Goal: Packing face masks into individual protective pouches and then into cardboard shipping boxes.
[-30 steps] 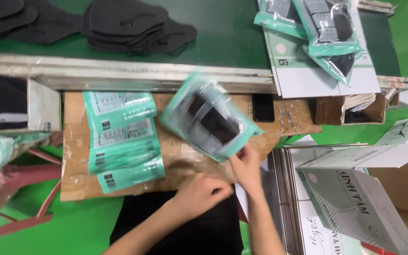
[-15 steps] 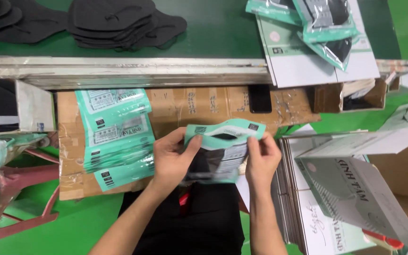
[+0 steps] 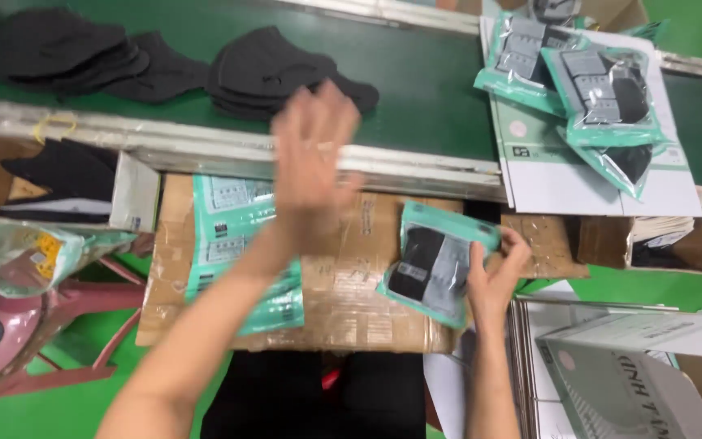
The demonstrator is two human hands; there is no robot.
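- Right hand [image 3: 493, 280] low on the right, fingers [image 3: 516, 244] curled round the right edge of a teal-bordered mask pouch [image 3: 436, 262], thumb over the front, so it is holding the pouch.
- Pouch sits on the cardboard-covered bench [image 3: 351, 301], right of centre, just in front of the metal rail [image 3: 229, 150]. It looks slightly lifted at the held side; cannot tell if it lies fully flat.
- Handling, as a guess: very light, thin plastic film, glossy and slippery, floppy with a soft dark mask inside. Not fragile, creases easily. Best taken by pinching an edge or corner seam, as the right hand does, rather than pressing the slick face.
- Orientation: long axis runs from near-left to far-right, tilted off the bench edge; the upper end points away toward the rail, the lower corner toward the person.
- Left hand [image 3: 312, 150] raised over the bench and rail, fingers spread wide, blurred, holding nothing, reaching out toward the belt.
- Stack of teal pouches [image 3: 225, 236] lies flat under the left forearm, well left of the held pouch.
- Farther out: green conveyor belt [image 3: 424, 81] with black masks [image 3: 262, 69] in loose piles just beyond the left hand.
- Far right: filled pouches [image 3: 595, 97] heaped on a white carton flap [image 3: 554, 175].
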